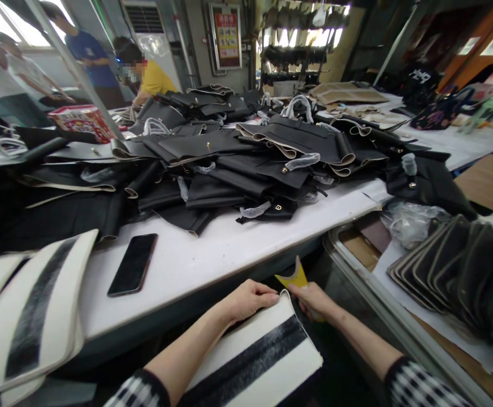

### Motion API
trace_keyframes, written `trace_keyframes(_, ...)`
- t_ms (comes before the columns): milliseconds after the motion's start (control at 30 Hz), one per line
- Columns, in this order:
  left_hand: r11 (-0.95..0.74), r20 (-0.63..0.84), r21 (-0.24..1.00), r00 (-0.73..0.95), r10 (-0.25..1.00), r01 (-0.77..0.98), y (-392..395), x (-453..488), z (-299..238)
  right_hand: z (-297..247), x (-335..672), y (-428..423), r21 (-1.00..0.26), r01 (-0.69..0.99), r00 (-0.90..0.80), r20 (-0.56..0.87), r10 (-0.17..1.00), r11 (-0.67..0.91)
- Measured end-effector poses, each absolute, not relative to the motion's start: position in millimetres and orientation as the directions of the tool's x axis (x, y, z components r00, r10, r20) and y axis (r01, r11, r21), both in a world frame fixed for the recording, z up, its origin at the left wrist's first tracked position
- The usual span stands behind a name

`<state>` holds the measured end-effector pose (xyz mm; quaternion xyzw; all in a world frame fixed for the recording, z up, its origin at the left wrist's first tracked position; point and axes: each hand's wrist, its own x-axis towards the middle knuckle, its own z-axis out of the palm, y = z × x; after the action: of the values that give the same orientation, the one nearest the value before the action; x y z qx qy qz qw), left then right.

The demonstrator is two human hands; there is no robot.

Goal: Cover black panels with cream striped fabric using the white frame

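Observation:
My left hand (250, 301) is closed on the top edge of a white panel with a black stripe (267, 345), which slopes down in front of me. My right hand (314, 299) is wrapped round a flat yellow tool with a curved notch at its end (294, 277). The tool stands just beyond the panel's top corner, its notched end pointing up. Whether it touches the panel I cannot tell. More white panels with black stripes (53, 305) lie stacked at the left.
A phone (133, 264) lies on the white table (212, 254). Black leather bag pieces (238, 175) with plastic-wrapped handles are heaped behind it. Dark rounded panels (454, 271) and a clear plastic bag (414, 223) sit at the right. A person in yellow (157, 76) is across the table.

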<state>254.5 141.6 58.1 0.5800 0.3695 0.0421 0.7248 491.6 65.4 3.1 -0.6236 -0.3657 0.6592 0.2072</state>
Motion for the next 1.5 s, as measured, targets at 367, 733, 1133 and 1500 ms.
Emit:
trace_keyframes(367,0.210,-0.415,0.904,0.651,0.635,0.372,145.4,256.3,48.2,49.0,506.8,96.1,-0.530,0.845,-0.179,-0.408,0.895,-0.073)
trace_keyframes(733,0.036,-0.289,0.937,0.712,0.640,0.348,136.3,255.0,66.8,85.0,469.6,138.4,-0.144,0.907,-0.418,-0.173,0.892,0.397)
trace_keyframes(1133,-0.335,-0.214,0.786,0.737,0.641,0.519,132.7,259.7,81.1,78.4,459.5,120.2,-0.049,0.923,-0.383,-0.210,0.900,0.382)
trace_keyframes(1500,-0.521,-0.131,0.631,0.741,0.658,0.575,118.9,253.3,72.4,63.2,449.1,89.7,-0.062,0.955,-0.297,-0.228,0.927,0.290)
